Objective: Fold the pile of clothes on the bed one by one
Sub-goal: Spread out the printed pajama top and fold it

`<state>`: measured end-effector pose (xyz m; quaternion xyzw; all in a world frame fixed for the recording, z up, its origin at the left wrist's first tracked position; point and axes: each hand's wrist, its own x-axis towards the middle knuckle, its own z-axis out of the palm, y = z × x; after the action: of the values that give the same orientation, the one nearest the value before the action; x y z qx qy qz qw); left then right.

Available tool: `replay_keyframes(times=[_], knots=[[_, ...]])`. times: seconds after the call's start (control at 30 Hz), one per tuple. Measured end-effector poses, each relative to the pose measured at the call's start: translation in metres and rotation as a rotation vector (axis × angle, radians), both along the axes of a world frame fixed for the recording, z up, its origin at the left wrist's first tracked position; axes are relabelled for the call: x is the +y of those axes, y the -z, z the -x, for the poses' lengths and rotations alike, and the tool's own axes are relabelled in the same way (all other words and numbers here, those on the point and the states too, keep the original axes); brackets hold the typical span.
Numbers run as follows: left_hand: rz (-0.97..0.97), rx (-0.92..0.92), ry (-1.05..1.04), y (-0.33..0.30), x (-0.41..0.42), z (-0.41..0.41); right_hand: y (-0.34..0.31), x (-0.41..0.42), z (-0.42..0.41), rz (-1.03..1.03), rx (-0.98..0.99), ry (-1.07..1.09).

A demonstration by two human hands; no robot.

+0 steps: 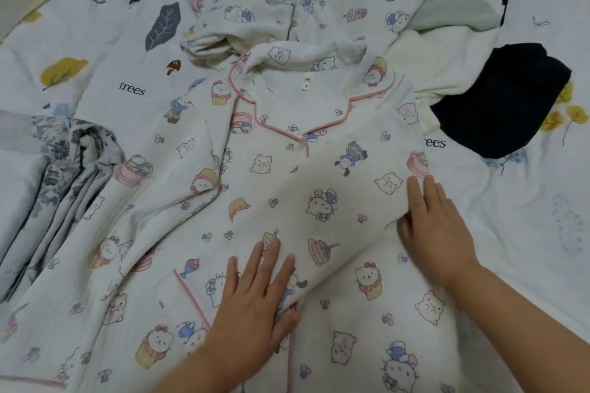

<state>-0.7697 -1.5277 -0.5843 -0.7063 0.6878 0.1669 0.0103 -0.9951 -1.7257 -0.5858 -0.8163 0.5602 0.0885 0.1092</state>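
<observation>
A white pyjama top (287,188) with cartoon prints and pink piping lies spread on the bed, collar away from me. Its right sleeve is folded diagonally across the front. My left hand (255,300) lies flat on the lower end of that folded sleeve, fingers straight. My right hand (431,226) presses flat on the sleeve's right edge near the top's side. Behind the collar lies a matching printed garment (303,0).
A dark navy garment (501,99) and a cream and pale green pile (453,9) lie at the back right. Grey floral fabric (54,188) is folded at the left. The bedsheet (105,51) has leaf prints and the word "trees".
</observation>
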Motion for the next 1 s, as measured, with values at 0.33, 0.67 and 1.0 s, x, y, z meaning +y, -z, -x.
replay_keyframes(times=[0.33,0.67,1.0], knots=[[-0.045,-0.064,0.025,0.003,0.010,0.006,-0.005,-0.013,0.028,0.137,-0.054,0.362],[-0.053,-0.064,-0.003,-0.017,0.011,0.007,-0.042,0.152,0.050,-0.321,-0.231,0.749],[-0.056,-0.087,0.000,-0.003,0.004,0.024,-0.032,0.193,0.090,-0.352,-0.168,0.885]])
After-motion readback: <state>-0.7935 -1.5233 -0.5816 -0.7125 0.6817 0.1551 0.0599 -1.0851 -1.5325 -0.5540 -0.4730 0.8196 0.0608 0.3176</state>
